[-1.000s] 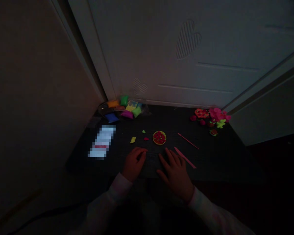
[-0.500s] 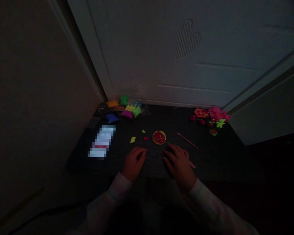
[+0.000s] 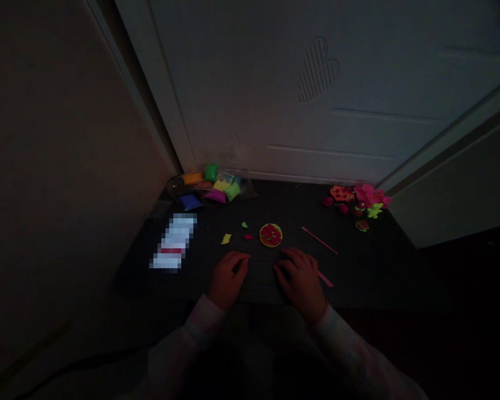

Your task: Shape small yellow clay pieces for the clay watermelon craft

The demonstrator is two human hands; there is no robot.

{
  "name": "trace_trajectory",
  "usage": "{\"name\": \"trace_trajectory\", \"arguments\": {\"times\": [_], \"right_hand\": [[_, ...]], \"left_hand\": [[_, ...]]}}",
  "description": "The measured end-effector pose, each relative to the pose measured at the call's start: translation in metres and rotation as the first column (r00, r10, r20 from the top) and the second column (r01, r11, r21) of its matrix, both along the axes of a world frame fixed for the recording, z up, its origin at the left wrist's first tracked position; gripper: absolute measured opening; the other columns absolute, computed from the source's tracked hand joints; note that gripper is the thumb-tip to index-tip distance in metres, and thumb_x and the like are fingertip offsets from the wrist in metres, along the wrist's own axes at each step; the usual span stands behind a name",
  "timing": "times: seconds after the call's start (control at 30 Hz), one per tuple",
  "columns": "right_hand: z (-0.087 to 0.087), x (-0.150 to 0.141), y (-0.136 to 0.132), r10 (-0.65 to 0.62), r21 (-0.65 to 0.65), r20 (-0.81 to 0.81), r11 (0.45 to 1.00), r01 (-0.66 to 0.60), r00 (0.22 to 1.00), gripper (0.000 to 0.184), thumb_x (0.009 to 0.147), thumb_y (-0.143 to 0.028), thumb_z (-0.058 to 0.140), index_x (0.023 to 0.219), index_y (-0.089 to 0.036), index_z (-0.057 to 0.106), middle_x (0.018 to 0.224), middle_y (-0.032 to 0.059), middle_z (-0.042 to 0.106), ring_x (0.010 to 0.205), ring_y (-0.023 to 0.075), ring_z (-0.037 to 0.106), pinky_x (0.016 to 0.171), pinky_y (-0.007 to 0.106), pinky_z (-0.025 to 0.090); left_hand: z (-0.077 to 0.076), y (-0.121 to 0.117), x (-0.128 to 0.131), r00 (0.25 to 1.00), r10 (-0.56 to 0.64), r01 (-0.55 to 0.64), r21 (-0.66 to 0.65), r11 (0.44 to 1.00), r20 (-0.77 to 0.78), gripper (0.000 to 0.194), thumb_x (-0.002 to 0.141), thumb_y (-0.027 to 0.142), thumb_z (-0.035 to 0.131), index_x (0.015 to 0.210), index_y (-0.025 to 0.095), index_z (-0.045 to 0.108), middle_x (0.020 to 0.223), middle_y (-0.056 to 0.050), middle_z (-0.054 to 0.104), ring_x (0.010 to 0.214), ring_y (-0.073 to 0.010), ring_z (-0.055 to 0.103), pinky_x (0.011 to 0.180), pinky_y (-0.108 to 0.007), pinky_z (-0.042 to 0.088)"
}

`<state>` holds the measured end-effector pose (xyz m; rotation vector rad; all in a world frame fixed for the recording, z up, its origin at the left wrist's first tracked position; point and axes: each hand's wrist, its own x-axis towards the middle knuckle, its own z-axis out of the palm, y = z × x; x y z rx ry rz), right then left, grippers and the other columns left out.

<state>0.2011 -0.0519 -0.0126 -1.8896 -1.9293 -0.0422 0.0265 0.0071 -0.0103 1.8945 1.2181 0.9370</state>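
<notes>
My left hand (image 3: pixel 228 280) rests at the table's near edge, fingers curled, thumb and forefinger closed together. Anything pinched there is too small and dark to make out. My right hand (image 3: pixel 302 283) lies over the table with fingers apart and slightly bent. A pink flat-ended stick (image 3: pixel 325 279) shows from beneath its right side; the rest is hidden. Just beyond the right fingertips sits a round clay pizza (image 3: pixel 270 235) with a yellow rim, red top and green bits. Left of it are small pieces of clay: yellow (image 3: pixel 226 239), red (image 3: pixel 248 237) and green (image 3: pixel 244 225).
A thin pink modelling tool (image 3: pixel 320 240) lies right of the pizza. A blurred-out bright phone-like panel (image 3: pixel 174 242) is at left. Bags of coloured clay (image 3: pixel 216 186) stand at back left, and clay flowers and figures (image 3: pixel 366 197) at back right. A white door (image 3: pixel 275 111) rises behind.
My right hand has drawn back slightly toward me and left, its fingers shifting away from the pizza. My left hand stays almost still. The clay pieces have not moved.
</notes>
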Motion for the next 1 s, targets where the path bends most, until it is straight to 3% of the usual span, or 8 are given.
{"name": "trace_trajectory", "arguments": {"times": [0.13,0.33,0.5,0.67,0.83,1.0], "right_hand": [[0.002,-0.001,-0.007,0.005,-0.013,0.016,1.0,-0.005,1.0,0.019,0.082,-0.03,0.049,0.089,-0.02,0.063,0.109,0.0076,0.061,0.108,0.0238,0.047,0.088,0.041,0.032],[0.004,-0.001,-0.017,0.073,-0.122,0.188,0.991,-0.051,0.979,0.036,0.084,-0.041,0.044,0.116,-0.028,0.054,0.13,0.0087,0.047,0.119,0.0283,0.038,0.094,0.045,0.027],[0.001,0.002,-0.022,0.012,-0.135,0.227,0.991,0.019,0.974,0.04,0.084,-0.045,0.04,0.117,-0.027,0.054,0.134,0.0117,0.042,0.121,0.0289,0.037,0.093,0.046,0.029],[0.002,-0.004,-0.025,0.073,-0.165,0.216,0.986,-0.037,0.974,0.043,0.083,-0.048,0.04,0.119,-0.029,0.051,0.135,0.0115,0.042,0.121,0.0294,0.038,0.093,0.048,0.029],[0.001,-0.001,-0.022,0.014,-0.153,0.209,0.988,0.018,0.978,0.043,0.084,-0.048,0.039,0.119,-0.027,0.052,0.135,0.0136,0.041,0.123,0.0298,0.035,0.094,0.047,0.03],[0.001,0.001,-0.022,0.072,-0.153,0.217,0.987,-0.039,0.974,0.044,0.083,-0.049,0.039,0.12,-0.029,0.051,0.134,0.0136,0.041,0.123,0.0297,0.035,0.095,0.047,0.029]], "left_hand": [[0.001,0.0,0.0,1.0,-0.005,0.005,-0.004,1.0,-0.001,0.018,0.078,0.019,0.048,0.082,0.016,0.065,0.081,-0.006,0.065,0.077,-0.0158,0.061,0.071,-0.027,0.049],[0.0,0.0,0.0,1.0,-0.009,0.009,-0.002,1.0,-0.007,0.019,0.079,0.019,0.047,0.082,0.016,0.065,0.082,-0.006,0.065,0.079,-0.0156,0.06,0.073,-0.028,0.048],[-0.001,0.0,-0.001,1.0,-0.015,0.015,0.0,1.0,-0.009,0.019,0.079,0.019,0.047,0.083,0.015,0.065,0.081,-0.006,0.064,0.079,-0.0153,0.06,0.072,-0.027,0.048],[-0.001,0.0,0.0,1.0,-0.013,0.013,-0.003,1.0,-0.009,0.019,0.08,0.019,0.046,0.084,0.014,0.065,0.082,-0.007,0.064,0.079,-0.0155,0.06,0.072,-0.027,0.048],[-0.003,0.0,0.0,1.0,-0.015,0.014,-0.003,1.0,-0.013,0.019,0.079,0.019,0.047,0.084,0.014,0.065,0.082,-0.006,0.064,0.079,-0.0152,0.06,0.072,-0.027,0.048],[-0.002,0.0,-0.001,1.0,-0.015,0.015,-0.005,1.0,-0.012,0.019,0.08,0.019,0.047,0.084,0.015,0.065,0.082,-0.006,0.064,0.079,-0.0151,0.06,0.073,-0.027,0.047]]}}
